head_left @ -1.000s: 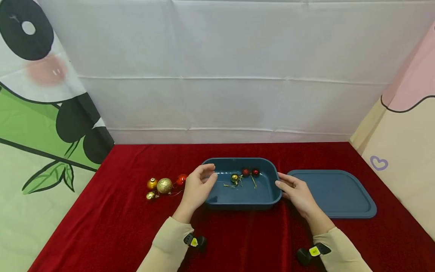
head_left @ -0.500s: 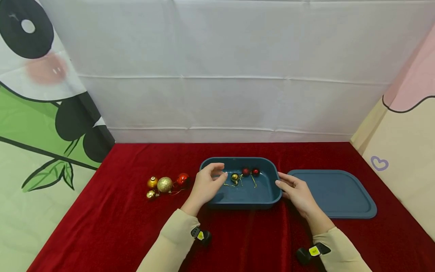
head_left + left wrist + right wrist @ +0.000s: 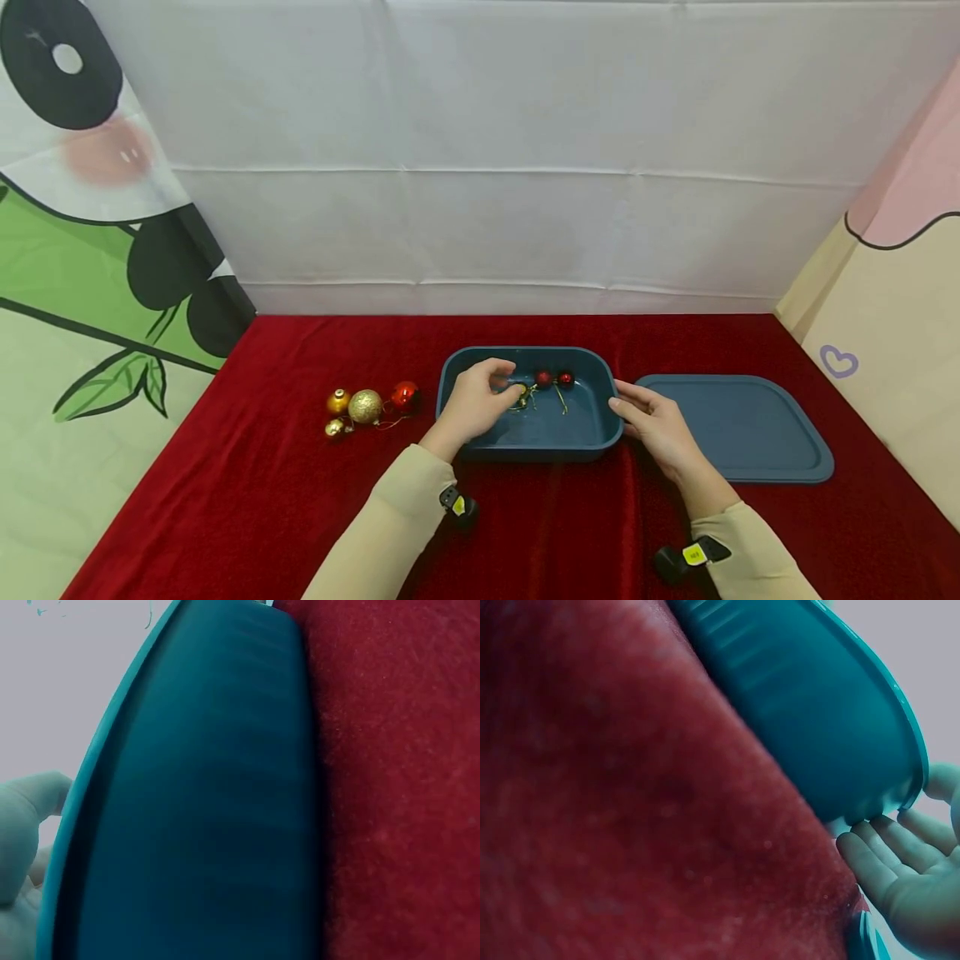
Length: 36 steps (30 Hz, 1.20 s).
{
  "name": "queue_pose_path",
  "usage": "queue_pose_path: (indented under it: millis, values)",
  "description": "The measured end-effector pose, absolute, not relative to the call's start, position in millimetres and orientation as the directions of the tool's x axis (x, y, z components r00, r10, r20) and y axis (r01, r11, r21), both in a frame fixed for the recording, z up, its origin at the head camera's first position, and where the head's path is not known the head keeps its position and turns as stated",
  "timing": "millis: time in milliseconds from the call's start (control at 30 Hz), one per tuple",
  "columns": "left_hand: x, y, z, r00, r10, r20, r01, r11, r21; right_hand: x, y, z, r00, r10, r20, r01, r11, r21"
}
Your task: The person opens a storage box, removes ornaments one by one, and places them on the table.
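A blue rectangular plastic box stands on the red cloth. My left hand reaches over its left side, fingers loosely bent and thumb extended. The thumb tip overlaps a small gold Christmas bauble inside and partly hides it. Two small red baubles with gold strings lie farther right in the box. At the right end my right hand holds the box, thumb at the rim and fingertips against the outer wall, as the right wrist view shows. In the left wrist view, the box wall hides most of the left hand.
Left of the box lies a cluster of gold baubles and an orange-red bauble on the cloth. A flat blue lid lies to the right, close to the right hand. A white fabric backdrop rises behind the table.
My left hand has moved right, from the box's left edge to over the gold bauble inside. The orange-red bauble has come into full view. The right hand stays at the box's end.
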State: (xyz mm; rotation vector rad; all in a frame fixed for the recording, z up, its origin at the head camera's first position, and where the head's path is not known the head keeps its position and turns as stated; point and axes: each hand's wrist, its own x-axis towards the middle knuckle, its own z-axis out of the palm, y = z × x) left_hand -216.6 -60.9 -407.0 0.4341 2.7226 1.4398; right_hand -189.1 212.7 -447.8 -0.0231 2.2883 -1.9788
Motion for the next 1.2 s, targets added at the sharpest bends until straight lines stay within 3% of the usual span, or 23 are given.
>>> queue_pose_path:
  millis: [300, 867, 1200]
  values:
    - [-225, -49, -405, -0.941, 0.334, -0.049, 0.180, 0.618, 0.765, -189, 213, -447, -0.993, -0.092, -0.076, 0.062, 0.145, -0.988]
    - [-234, -36, -411, -0.891, 0.422, -0.171, 0.223, 0.731, 0.645, -189, 214, -448, -0.993, -0.095, -0.069, 0.055, 0.147, -0.988]
    - [-237, -37, -414, -0.868, 0.467, -0.168, 0.282, 0.744, 0.606, -189, 213, -446, -0.993, -0.086, -0.083, 0.070, 0.149, -0.986]
